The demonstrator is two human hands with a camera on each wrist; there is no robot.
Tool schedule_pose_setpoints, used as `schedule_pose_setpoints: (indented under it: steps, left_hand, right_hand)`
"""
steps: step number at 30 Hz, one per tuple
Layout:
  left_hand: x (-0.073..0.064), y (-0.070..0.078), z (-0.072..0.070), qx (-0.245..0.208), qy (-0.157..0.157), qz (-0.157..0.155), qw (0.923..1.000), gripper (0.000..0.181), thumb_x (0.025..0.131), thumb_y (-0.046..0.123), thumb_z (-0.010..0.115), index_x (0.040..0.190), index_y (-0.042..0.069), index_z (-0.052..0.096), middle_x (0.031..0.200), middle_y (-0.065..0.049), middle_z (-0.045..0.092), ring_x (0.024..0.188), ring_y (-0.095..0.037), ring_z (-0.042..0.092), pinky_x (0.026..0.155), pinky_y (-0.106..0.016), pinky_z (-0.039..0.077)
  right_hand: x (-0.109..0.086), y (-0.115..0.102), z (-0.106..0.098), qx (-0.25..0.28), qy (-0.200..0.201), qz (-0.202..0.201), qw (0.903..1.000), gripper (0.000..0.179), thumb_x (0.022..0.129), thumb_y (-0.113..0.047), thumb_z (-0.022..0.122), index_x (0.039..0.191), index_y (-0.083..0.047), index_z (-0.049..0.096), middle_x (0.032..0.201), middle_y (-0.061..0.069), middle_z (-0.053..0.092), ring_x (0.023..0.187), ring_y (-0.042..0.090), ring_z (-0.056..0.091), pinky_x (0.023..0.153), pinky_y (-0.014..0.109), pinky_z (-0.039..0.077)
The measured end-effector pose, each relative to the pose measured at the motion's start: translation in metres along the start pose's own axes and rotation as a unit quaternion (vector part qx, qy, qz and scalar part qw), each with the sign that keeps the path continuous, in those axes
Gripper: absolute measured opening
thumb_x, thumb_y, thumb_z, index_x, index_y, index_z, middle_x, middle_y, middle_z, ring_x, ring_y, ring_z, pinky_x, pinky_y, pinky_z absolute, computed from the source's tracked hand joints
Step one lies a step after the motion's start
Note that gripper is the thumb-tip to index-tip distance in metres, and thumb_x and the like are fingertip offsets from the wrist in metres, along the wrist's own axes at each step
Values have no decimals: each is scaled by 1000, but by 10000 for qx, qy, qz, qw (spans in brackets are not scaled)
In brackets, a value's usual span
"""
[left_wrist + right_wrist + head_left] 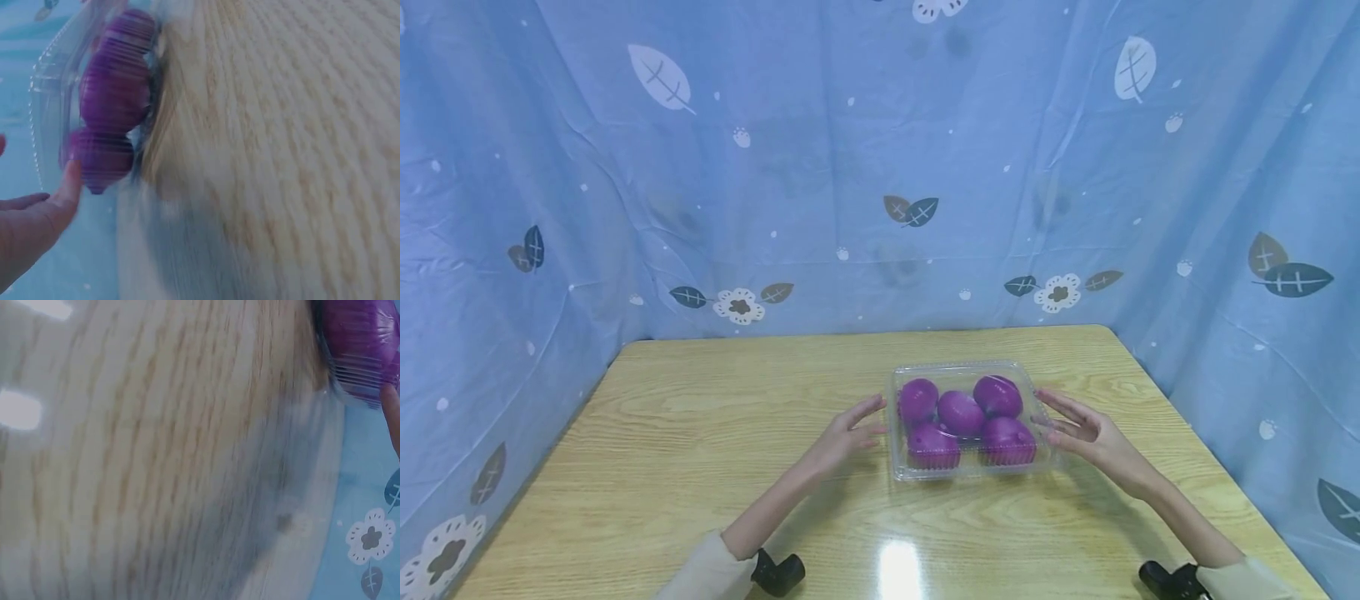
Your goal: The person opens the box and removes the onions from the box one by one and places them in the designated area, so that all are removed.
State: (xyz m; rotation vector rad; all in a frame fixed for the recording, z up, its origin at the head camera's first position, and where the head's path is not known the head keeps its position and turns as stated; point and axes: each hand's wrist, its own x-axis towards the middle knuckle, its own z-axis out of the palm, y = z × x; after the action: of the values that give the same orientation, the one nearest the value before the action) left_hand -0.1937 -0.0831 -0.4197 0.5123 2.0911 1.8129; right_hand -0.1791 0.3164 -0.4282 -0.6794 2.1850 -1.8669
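A clear plastic clamshell box (955, 366) on the table holds several glossy purple, onion-like round things (961, 414). At its left side is my left hand (841, 437), fingers extended with the tips right at the box's edge. My right hand (1101, 446) is at the opposite side, its fingers spread and lightly bent, their tips overlapping the right edge. In the left wrist view an index fingertip (74, 172) overlaps the near end of the box. Only one finger (391, 409) of the right hand shows in the right wrist view, against the ridged plastic.
The wood-grain table (700, 417) has its back edge just beyond the box. A blue curtain (850, 167) with leaves and flowers surrounds its back and sides. Black wrist devices (781, 575) are worn below both hands. Glare spots the table's front.
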Motion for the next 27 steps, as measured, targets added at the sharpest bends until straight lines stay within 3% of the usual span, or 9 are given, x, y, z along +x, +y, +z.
schedule_pose_setpoints:
  steps: [6,10,15,19,27]
  left_hand:
    - [0,-2,8,-105,132,-258,9995,74,89,11,66,148,-1,25,132,-30,51,121,-37,53,100,-46,45]
    - [0,-3,12,-277,202,-280,9990,76,84,6,70,145,-4,27,139,-30,41,123,-39,49,96,-41,50]
    - [0,-8,14,-459,106,-162,9988,76,83,1,67,144,-7,23,141,-30,35,117,-37,52,96,-43,50]
    - [-2,-12,16,-722,22,-225,9971,79,86,2,65,149,0,18,139,-28,37,109,-32,57,96,-45,49]
    - [-4,-18,15,-1331,-164,-203,9908,79,87,4,64,152,8,19,143,-26,34,119,-36,50,99,-44,47]
  right_hand:
    - [-2,0,3,53,-26,155,9999,59,97,0,50,148,5,22,152,22,26,124,8,50,94,23,49]
    - [-1,-1,5,-45,146,398,9991,58,96,-1,52,147,6,25,154,21,22,122,2,49,93,21,49]
    - [0,-1,5,-305,346,698,9965,59,95,-7,56,144,8,28,153,27,19,118,-11,43,93,15,43]
    - [-1,0,4,-223,214,642,9975,63,96,-7,55,147,6,22,151,26,26,120,-12,41,94,14,42]
    - [-2,1,6,-216,-104,729,9971,89,84,0,67,152,0,9,155,27,7,129,-11,27,99,9,31]
